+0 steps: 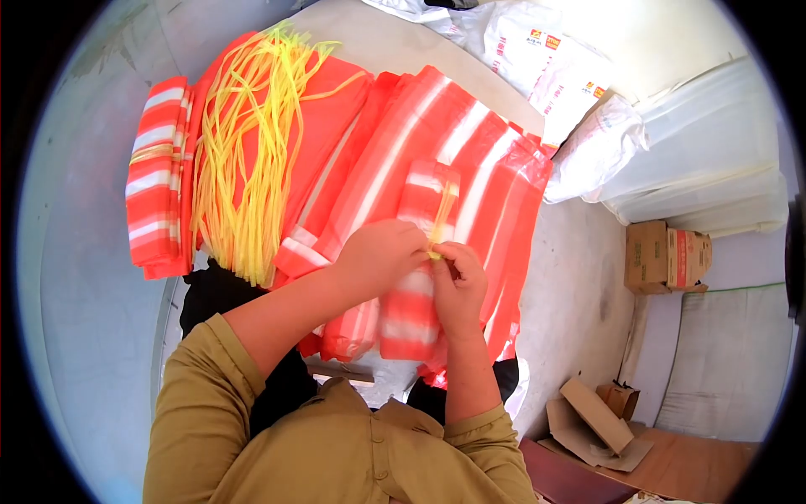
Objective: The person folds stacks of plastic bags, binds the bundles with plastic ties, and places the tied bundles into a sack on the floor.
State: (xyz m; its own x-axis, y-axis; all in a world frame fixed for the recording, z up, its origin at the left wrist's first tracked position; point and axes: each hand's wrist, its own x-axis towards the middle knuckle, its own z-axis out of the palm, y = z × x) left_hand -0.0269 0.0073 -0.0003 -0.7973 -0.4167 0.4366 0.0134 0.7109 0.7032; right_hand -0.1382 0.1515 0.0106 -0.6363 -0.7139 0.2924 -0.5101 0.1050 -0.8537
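Observation:
Both hands meet over a folded bundle of red-and-white striped plastic lying across my lap. Closed around a thin yellow strip, my left hand pinches it near the bundle's middle. My right hand faces it from the other side, its fingertips closed on the same strip. The strip's far end runs up along the bundle. Beneath lies a wide pile of striped plastic sheets. To the left, a heap of loose yellow strips is draped over red plastic.
A folded striped bundle with a yellow tie around it sits at far left. White printed sacks lie beyond the pile. On the right are a cardboard box, an opened carton and translucent sheeting.

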